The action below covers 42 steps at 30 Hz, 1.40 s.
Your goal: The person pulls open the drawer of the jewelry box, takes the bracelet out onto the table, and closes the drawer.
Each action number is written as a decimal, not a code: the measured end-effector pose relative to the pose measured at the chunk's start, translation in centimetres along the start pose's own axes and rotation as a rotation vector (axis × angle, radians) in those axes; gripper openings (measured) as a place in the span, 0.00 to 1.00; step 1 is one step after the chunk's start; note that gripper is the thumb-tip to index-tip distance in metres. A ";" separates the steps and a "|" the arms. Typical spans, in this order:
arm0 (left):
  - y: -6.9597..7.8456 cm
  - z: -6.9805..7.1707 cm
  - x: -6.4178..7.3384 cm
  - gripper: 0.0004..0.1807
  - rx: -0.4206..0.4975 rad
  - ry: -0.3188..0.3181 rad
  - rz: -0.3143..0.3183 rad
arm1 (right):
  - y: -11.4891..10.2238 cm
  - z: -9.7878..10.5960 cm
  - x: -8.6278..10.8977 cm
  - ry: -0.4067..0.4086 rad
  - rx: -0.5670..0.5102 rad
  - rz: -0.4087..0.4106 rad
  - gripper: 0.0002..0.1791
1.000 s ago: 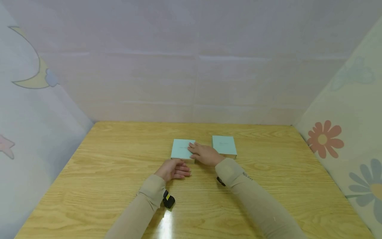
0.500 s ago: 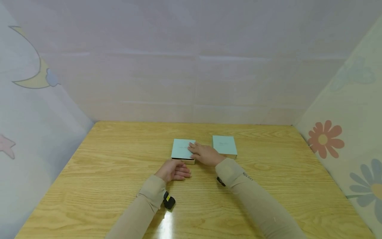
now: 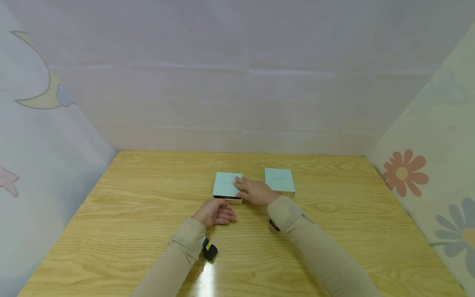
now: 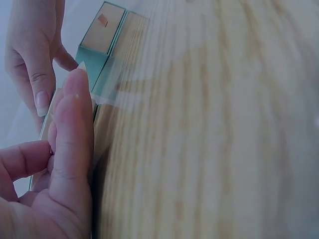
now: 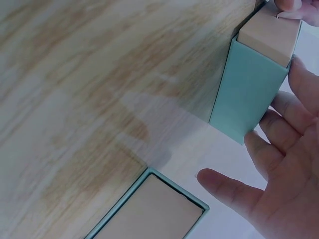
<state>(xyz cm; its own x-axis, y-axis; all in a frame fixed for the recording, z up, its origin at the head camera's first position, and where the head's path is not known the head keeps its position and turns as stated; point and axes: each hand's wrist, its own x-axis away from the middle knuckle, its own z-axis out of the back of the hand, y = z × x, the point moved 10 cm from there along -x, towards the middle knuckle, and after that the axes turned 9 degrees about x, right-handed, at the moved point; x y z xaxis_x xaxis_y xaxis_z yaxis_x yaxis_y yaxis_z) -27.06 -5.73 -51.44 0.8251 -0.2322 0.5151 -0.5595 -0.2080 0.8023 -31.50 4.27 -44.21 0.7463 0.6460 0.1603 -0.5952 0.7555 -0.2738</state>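
A pale mint drawer box [image 3: 224, 184] lies flat on the wooden table. Its beige drawer [image 3: 234, 201] stands slightly out toward me, showing a dark strip behind its front. My left hand [image 3: 216, 211] is at that front; thumb and index finger pinch there, and the spot they hold is hidden in the left wrist view. The other left fingers [image 4: 70, 139] stretch alongside. My right hand [image 3: 256, 192] rests with extended fingers on the box's top and right side. In the right wrist view, the mint sleeve [image 5: 249, 89] is beside these fingers.
A second mint box [image 3: 279, 180] sits right of the first, just beyond my right hand. A small orange-brown tab [image 4: 102, 20] shows on its beige front. Patterned cloth walls [image 3: 237, 103] border the table at the back and sides.
The drawer has slid a little toward me, so a dark gap has appeared and widened between it and the sleeve. The right hand has stayed in place; the left has barely moved.
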 end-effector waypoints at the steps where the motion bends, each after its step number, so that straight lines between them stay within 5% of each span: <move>1: 0.0 0.0 0.0 0.13 0.000 0.001 -0.001 | 0.0 0.0 0.0 0.004 -0.003 0.004 0.30; 42: -0.5 -0.3 0.9 0.12 0.011 -0.042 0.019 | 0.1 -0.1 0.0 -0.002 -0.023 -0.018 0.31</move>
<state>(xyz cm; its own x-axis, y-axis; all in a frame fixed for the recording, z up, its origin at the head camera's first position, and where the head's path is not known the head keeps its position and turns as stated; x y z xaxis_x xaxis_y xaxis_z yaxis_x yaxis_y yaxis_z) -26.00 -5.54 -51.24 0.8102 -0.2763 0.5170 -0.5762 -0.2135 0.7890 -31.52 4.31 -44.34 0.7564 0.6323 0.1674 -0.5744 0.7645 -0.2925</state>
